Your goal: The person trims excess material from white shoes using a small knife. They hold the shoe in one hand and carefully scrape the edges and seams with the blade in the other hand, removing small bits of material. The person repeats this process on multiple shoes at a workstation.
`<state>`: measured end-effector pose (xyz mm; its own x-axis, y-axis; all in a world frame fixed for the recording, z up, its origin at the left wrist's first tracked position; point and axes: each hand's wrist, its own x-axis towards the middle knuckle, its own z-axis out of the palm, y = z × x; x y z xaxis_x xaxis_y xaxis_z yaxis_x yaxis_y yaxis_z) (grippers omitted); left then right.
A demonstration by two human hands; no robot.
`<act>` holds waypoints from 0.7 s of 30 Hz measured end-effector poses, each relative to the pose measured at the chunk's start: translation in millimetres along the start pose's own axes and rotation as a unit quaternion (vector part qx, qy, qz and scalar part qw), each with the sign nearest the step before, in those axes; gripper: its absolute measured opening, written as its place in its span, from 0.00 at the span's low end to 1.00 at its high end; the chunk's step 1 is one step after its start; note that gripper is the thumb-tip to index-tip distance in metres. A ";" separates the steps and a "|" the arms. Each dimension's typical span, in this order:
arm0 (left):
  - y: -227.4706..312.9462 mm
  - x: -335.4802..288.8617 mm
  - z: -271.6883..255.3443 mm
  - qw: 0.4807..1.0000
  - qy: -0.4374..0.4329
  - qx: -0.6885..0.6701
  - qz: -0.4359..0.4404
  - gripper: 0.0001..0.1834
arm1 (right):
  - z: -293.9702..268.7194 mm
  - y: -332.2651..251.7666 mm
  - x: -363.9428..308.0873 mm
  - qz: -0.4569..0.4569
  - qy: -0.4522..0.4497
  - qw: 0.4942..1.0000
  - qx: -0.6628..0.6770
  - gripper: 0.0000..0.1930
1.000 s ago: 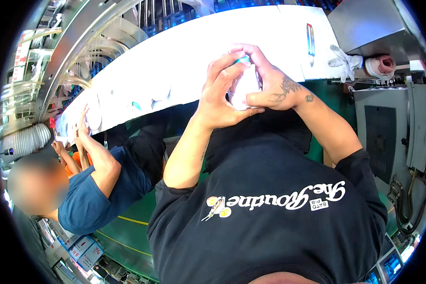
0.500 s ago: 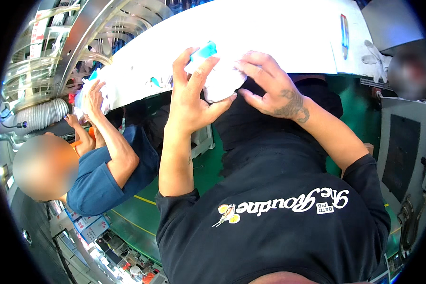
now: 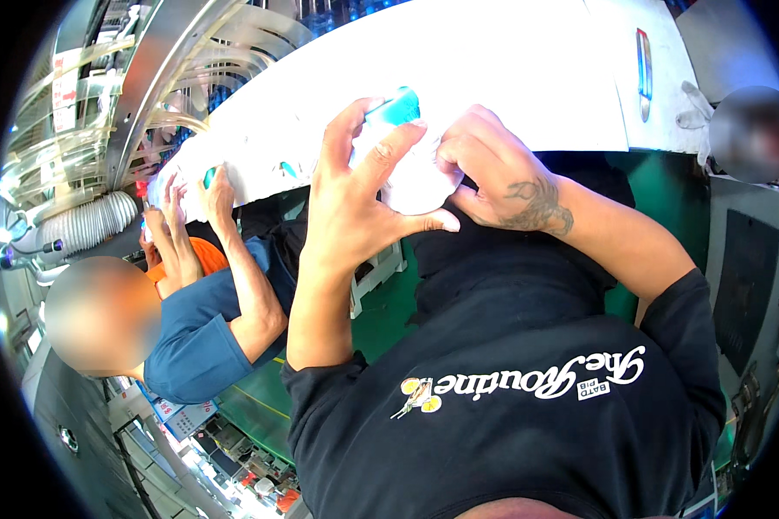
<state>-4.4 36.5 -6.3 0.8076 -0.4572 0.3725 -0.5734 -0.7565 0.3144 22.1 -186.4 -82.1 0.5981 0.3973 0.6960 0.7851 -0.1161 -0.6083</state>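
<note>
My left hand (image 3: 355, 182) holds a small blue-green block (image 3: 398, 107) between its fingers over the near edge of the white table. Below the block a white, cloth-like piece (image 3: 417, 183) bulges between my hands; glare washes out its details. The left thumb stretches along its lower edge. My right hand (image 3: 493, 169), tattooed near the wrist, is closed with fingers curled in at the right side of the white piece. Its fingertips are partly hidden, but they seem to pinch that edge.
The white table (image 3: 528, 69) curves ahead of me. To the left, a co-worker in a blue shirt (image 3: 203, 359) handles a similar blue-green piece (image 3: 209, 177). White gloves (image 3: 694, 108) and a long, shiny strip (image 3: 644, 76) lie to the right. Clear hoses (image 3: 86, 112) run at far left.
My right fingers, spread before, have curled in against the white piece. Both hands sit slightly lower and further right in view. The co-worker's hands have moved apart.
</note>
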 end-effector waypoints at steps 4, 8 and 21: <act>-2.0 5.2 1.8 1.000 -0.018 -0.020 -0.001 0.53 | 2.7 10.7 -1.5 0.008 -0.026 0.999 0.025 0.18; -2.7 7.8 -3.7 0.999 -0.011 -0.031 -0.040 0.46 | -0.2 17.4 -3.2 0.056 0.072 0.994 0.062 0.23; 9.4 5.5 -7.3 0.994 -0.019 0.028 -0.102 0.40 | 16.4 38.2 -10.4 0.072 0.043 0.996 0.025 0.14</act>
<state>-6.4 30.3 5.0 0.9117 -0.3074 0.2724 -0.3887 -0.8602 0.3302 43.3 -180.1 -118.8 0.7169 0.3005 0.6291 0.6828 -0.1205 -0.7206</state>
